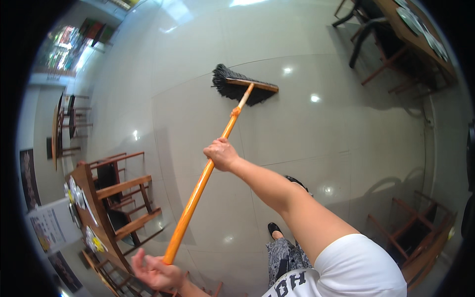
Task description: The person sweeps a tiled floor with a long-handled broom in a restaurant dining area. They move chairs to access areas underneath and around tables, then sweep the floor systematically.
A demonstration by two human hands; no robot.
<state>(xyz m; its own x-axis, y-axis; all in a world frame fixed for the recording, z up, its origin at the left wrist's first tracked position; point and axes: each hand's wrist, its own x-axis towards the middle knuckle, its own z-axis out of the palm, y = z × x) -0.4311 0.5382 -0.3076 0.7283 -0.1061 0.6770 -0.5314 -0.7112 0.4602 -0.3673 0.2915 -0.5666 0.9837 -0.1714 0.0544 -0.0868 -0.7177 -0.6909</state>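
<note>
A push broom with a wide head of dark bristles point(231, 89) stands on the floor in front of me. Its long orange wooden handle point(190, 210) slants down toward my lower left. My right hand point(221, 153) is wrapped around the middle of that handle, arm stretched forward. At the handle's near end is my left hand point(157, 273), its fingers loosely spread and slightly blurred. The handle's end touches this hand by the thumb side, but the fingers are not closed around it.
Shiny pale floor tiles point(292, 133) lie around the broom. Wooden tables point(89, 190) with chairs point(131, 198) stand at left, set with plates and cutlery. Another table point(410, 29) with dark chairs is at far right, and a chair point(410, 232) at near right. My shoe point(275, 230) shows below.
</note>
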